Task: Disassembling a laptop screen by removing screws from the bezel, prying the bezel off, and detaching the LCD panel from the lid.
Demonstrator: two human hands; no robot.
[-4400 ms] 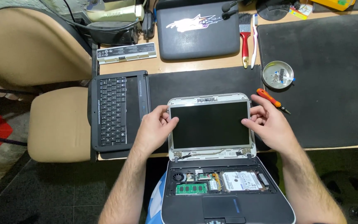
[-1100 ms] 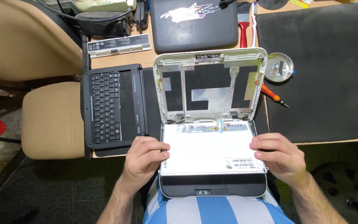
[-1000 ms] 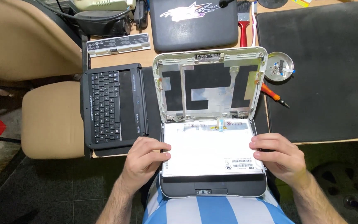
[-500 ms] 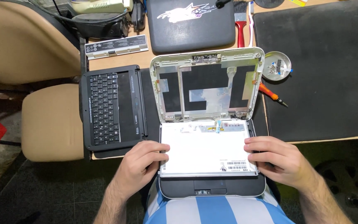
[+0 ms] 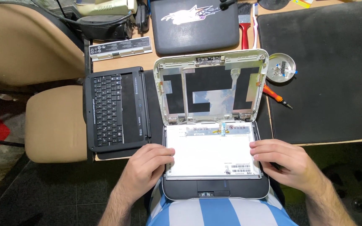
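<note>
Screen panel, lower centre of frame: lies flat, white back side up, on the base of a small laptop that rests on the person's lap. Long axis runs left to right across the frame. Its connector edge points toward the top of the frame, at the hinges; the labelled edge points toward the bottom.

Emptied lid shell stands opened back above the panel, its inner face showing black patches and pale tape, its top edge toward the upper frame.

Left hand: palm down, fingers curled loosely, fingertips on the panel's left edge. Not closed round anything, only pressing. Right hand: palm down, fingers spread and nearly flat, tips on the panel's right edge, likewise resting rather than gripping. Both forearms enter from the bottom of the frame.

Against the frame half a second back: panel in the same place, hands barely shifted along its side edges. Several seconds back the panel still sat in the lid, face up.

Around: detached black keyboard left of the shell on the counter; orange-handled screwdriver and round metal dish right of it.
</note>
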